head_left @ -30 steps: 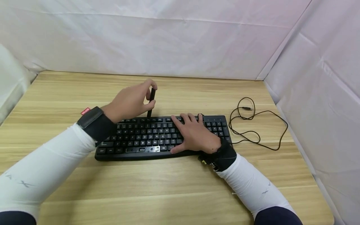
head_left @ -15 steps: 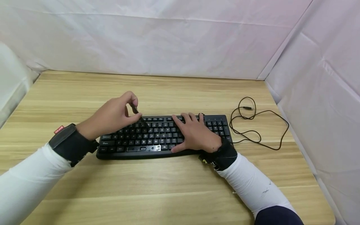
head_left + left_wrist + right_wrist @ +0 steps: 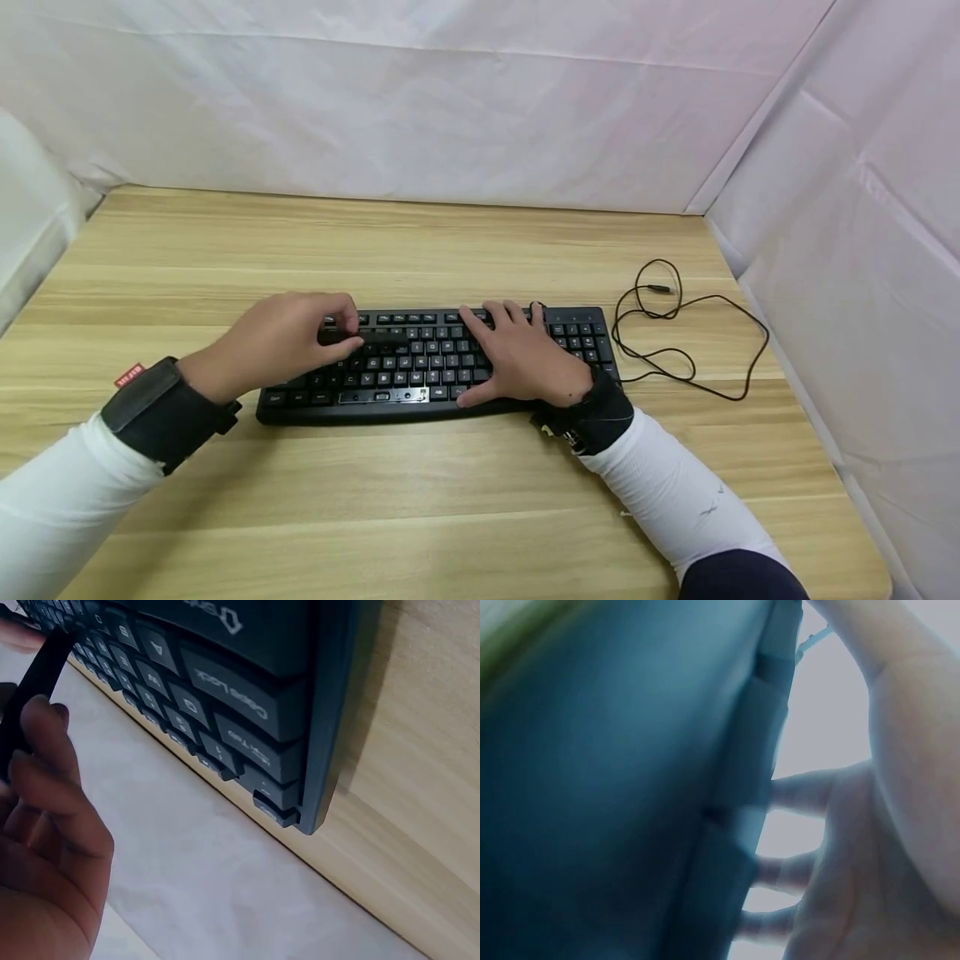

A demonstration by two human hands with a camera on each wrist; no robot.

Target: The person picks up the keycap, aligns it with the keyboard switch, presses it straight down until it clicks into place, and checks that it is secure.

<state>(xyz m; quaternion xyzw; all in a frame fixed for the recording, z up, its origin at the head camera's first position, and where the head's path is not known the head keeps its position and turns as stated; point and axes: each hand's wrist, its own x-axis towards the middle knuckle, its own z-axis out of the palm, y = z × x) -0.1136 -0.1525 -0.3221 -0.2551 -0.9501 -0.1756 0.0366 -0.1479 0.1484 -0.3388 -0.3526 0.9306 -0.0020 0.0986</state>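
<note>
A black full-size keyboard (image 3: 420, 412) lies across the middle of the wooden table. My left hand (image 3: 288, 335) pinches a slim black stick-like tool (image 3: 388, 339) between thumb and fingers. The tool lies nearly level over the upper left keys, pointing right. In the left wrist view its tapered dark body (image 3: 39, 682) reaches toward the key rows; whether its tip touches them I cannot tell. My right hand (image 3: 525, 358) rests on the keyboard's right part, fingers spread over the keys and thumb near the front edge.
A thin black cable (image 3: 701, 383) runs off the keyboard's right side in loose loops, its plug (image 3: 659, 289) lying on the wood. White cloth walls (image 3: 420, 117) stand behind and beside the table (image 3: 450, 517).
My left hand has moved left and toward me, over the keyboard. The black tool has tipped from upright to nearly level. My right hand stays in place.
</note>
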